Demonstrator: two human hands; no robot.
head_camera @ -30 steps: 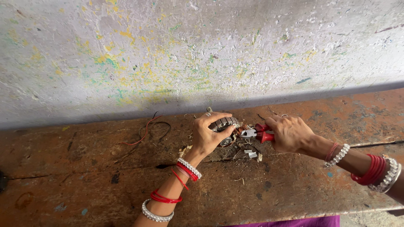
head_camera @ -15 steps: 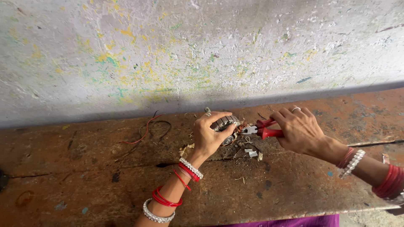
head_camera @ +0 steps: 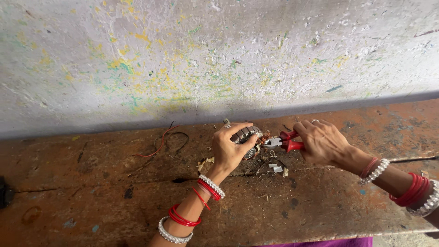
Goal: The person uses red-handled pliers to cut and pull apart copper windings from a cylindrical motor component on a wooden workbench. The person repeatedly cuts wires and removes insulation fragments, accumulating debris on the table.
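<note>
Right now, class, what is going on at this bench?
A person works at a rusty wooden bench below a paint-flecked wall. The left hand grips a small round metal part, while the right hand holds red-handled pliers with the nose at that part. Loose wires and scraps lie nearby.

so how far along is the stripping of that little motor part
Done: bits and scraps already lie on the bench, and loose wires sit aside. In hand: the left hand grips the round metal part while the right hand works red-handled pliers at it. Left: the part looks largely intact.
</note>
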